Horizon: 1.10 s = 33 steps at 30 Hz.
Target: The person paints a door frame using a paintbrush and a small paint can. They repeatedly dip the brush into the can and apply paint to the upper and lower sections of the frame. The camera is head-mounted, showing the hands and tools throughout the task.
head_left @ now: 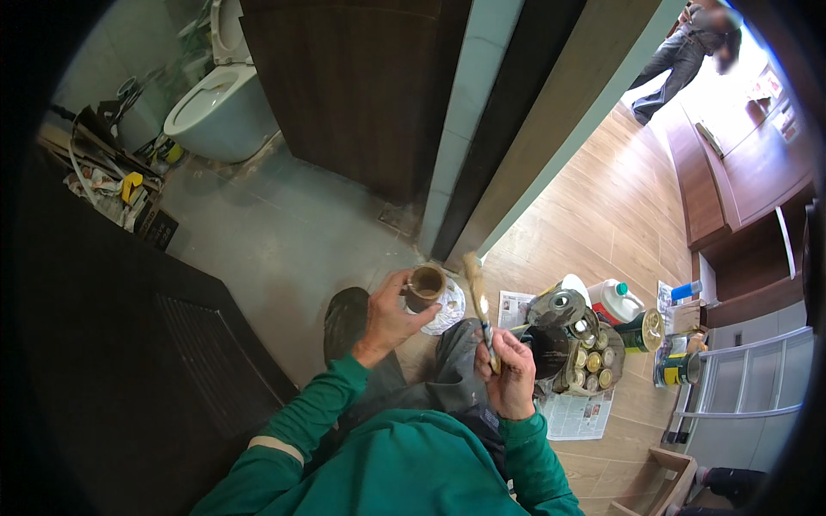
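Observation:
My left hand (389, 322) is closed around a small brown cup (425, 282), its mouth tipped up toward me. Some dark content or stain shows inside the cup. In my right hand (509, 377) is a paintbrush (478, 297), gripped by the handle with its pale bristles pointing up and away. The bristles are close to the foot of the wooden door frame (527, 146) and I cannot tell whether they touch it. Beyond and below the cup, a round white piece (451, 311) lies on the floor, partly covered by my left hand.
Right of my knees, paint cans (557, 303), small tins (594, 361) and a white jug (618, 303) stand on newspaper (575, 417). A dark door (344, 95) and a toilet (222, 112) are at the left. A white ladder (747, 378) lies right; a person (695, 52) stands far right.

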Motion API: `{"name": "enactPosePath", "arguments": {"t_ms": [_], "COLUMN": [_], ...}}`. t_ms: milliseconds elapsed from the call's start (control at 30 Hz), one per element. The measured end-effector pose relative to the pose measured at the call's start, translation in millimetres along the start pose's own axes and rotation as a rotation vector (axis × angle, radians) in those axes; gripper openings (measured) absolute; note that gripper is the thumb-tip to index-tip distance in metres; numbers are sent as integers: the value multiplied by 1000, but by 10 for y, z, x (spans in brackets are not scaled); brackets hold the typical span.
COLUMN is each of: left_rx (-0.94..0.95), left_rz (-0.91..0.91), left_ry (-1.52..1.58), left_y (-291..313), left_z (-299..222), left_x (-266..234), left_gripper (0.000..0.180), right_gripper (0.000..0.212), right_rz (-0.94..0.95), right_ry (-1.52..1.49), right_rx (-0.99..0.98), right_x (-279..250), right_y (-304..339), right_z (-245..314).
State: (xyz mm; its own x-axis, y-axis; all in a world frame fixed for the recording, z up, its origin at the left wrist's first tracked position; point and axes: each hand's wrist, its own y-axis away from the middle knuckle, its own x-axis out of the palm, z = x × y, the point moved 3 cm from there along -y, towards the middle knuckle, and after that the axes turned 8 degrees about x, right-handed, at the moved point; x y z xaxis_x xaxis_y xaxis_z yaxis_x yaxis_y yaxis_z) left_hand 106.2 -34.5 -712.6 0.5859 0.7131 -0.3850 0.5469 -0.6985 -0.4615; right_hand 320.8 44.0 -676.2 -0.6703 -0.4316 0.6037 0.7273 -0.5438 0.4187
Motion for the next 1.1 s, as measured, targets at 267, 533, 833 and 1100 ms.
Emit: {"name": "enactPosePath", "arguments": {"t_ms": [267, 533, 833, 1100], "left_rx": [-143, -369, -251, -204], "left_rz": [-94, -140, -237, -230], "left_ry": [-148, -103, -290, -332], "left_y": [536, 1004, 1112, 1093], "left_z": [968, 1447, 1407, 1374], "left_x": [-173, -323, -363, -368], "left_gripper": [60, 59, 58, 61], "right_gripper": [26, 24, 23, 24], "right_rz": [-88, -68, -106, -124], "right_ry": [386, 496, 539, 537], "right_rx": [-187, -277, -293, -241], "right_x": [-8, -61, -188, -273], "right_y": [-759, -1290, -1506, -1444], "right_z": [306, 371, 307, 89]}}
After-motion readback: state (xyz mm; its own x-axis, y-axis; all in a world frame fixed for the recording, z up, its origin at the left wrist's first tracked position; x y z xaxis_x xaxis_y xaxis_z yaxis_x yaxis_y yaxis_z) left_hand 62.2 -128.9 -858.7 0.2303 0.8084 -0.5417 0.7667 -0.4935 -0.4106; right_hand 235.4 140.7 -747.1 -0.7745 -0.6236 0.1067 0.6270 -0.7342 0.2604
